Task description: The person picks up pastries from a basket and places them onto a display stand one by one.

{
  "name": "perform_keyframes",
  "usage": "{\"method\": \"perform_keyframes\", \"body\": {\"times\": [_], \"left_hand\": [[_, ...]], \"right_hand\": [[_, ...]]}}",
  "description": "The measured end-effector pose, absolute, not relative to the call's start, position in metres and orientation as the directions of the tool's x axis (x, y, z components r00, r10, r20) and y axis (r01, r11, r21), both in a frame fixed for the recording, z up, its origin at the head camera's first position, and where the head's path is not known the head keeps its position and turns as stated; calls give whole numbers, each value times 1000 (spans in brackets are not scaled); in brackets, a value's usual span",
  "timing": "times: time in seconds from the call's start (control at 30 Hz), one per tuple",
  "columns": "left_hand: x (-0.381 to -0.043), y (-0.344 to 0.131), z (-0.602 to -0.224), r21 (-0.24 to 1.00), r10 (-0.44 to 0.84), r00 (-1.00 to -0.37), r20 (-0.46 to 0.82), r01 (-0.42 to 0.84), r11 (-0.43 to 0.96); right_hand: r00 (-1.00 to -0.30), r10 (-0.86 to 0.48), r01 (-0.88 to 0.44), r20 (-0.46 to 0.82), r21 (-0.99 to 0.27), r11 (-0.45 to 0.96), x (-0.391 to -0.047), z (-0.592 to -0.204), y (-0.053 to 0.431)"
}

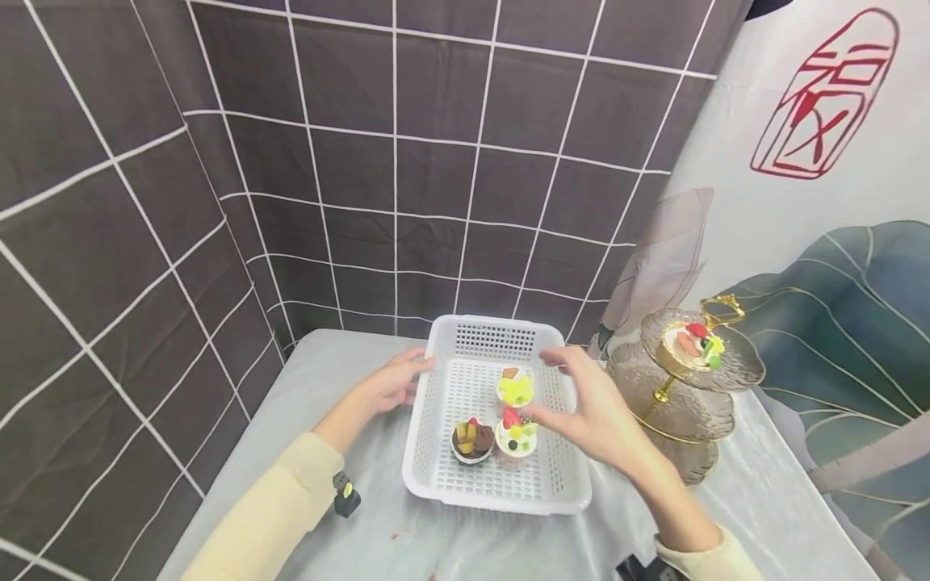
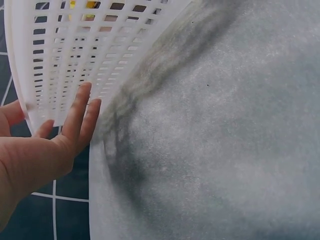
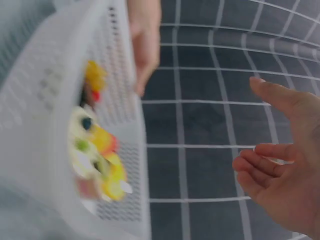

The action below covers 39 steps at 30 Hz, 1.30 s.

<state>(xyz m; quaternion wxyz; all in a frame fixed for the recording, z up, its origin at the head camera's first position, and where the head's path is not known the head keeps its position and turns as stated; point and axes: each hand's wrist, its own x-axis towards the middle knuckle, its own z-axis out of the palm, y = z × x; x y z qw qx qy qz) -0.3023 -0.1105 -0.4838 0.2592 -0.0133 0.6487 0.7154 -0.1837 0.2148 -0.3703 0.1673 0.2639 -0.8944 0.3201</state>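
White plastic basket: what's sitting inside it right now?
A chocolate cupcake, a strawberry-topped cupcake and a yellow-topped cupcake. They hide the floor beneath them; in the head view, the right hand also covers part of the white plastic basket.

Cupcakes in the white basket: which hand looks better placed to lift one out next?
Probably the right hand: it is empty and nearer both the cupcakes and the tiered stand. The left hand is outside the basket, beside its left wall.
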Motion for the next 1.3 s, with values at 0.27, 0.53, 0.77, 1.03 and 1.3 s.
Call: {"method": "perform_keyframes", "body": {"times": [0.27, 0.53, 0.77, 1.03, 1.3], "left_hand": [[-306, -109, -488, 916, 345, -863, -370, -401, -23], [-306, -108, -485, 921, 326, -872, -364, -388, -10], [-302, -109, -484, 926, 330, -875, -355, -378, -6], [-303, -107, -488, 923, 326, -875, -357, -385, -21], [-304, -108, -490, 924, 339, -874, -349, -382, -35]], "right_hand": [[-805, -406, -593, 432, -598, 540, -208, -419, 185], [-819, -432, -568, 377, -638, 520, -222, -450, 166], [-847, -435, -518, 306, -658, 546, -222, -469, 158], [-838, -496, -522, 226, -595, 611, -222, -479, 155], [-844, -514, -499, 152, -571, 652, -220, -483, 156]]}}
